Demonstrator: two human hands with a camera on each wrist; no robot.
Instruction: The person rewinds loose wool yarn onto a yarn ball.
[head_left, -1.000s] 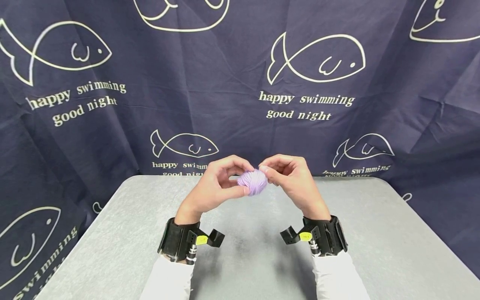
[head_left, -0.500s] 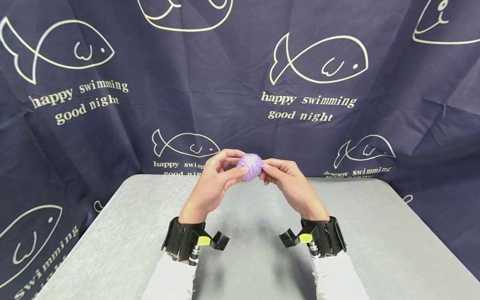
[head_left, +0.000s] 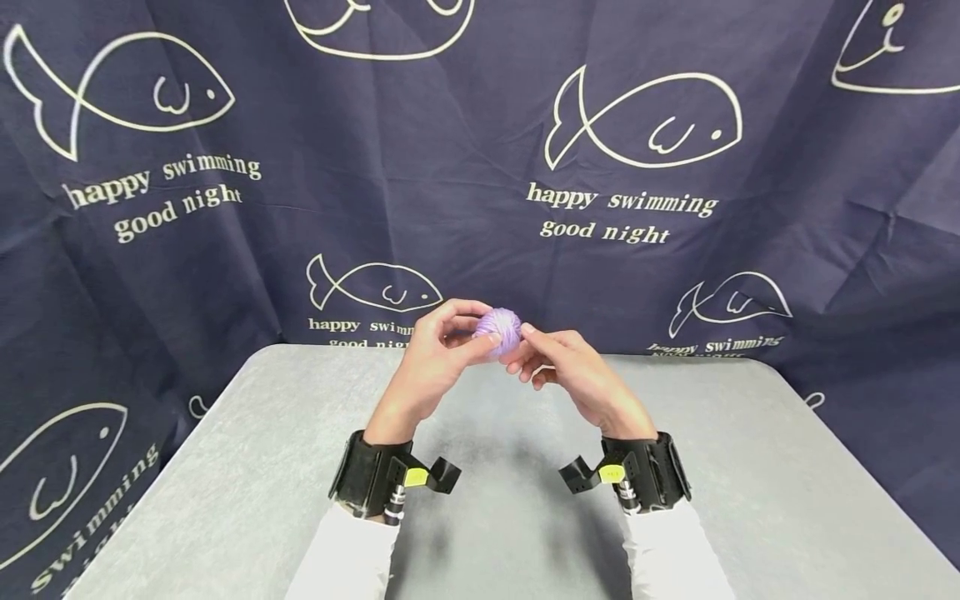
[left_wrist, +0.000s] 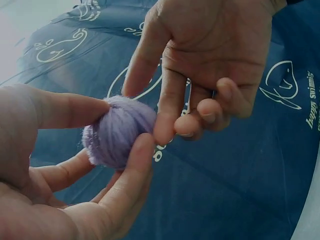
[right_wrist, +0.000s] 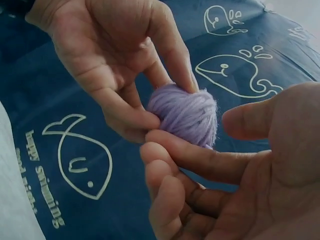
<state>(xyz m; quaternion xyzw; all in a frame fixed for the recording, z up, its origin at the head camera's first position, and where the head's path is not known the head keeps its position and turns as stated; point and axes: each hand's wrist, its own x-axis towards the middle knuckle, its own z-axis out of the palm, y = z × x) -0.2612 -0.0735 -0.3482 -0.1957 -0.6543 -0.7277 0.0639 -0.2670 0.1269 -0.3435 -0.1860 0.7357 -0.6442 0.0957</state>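
Note:
A small ball of lilac yarn (head_left: 501, 323) is up in the air above the far part of the table. My left hand (head_left: 429, 367) grips it from the left between thumb and fingers. On its other side is my right hand (head_left: 581, 371). In the right wrist view, the right index finger lies straight along the underside of the yarn ball (right_wrist: 187, 114), while a narrow gap shows between the right thumb and the strands. The right hand's other fingers are loosely bent and hold nothing. Strands wrap around the ball (left_wrist: 122, 132) in the left wrist view.
Beneath both hands is a grey table (head_left: 495, 517) with rounded far corners. Behind its far edge hangs a dark blue cloth (head_left: 465, 167) printed with white fish and words. Each wrist wears a black strap (head_left: 372, 475) with a small camera mount.
The ball has risen and turned in the left hand over the second. The right thumb and fingers, earlier pinched together at its right side, have spread and moved alongside it.

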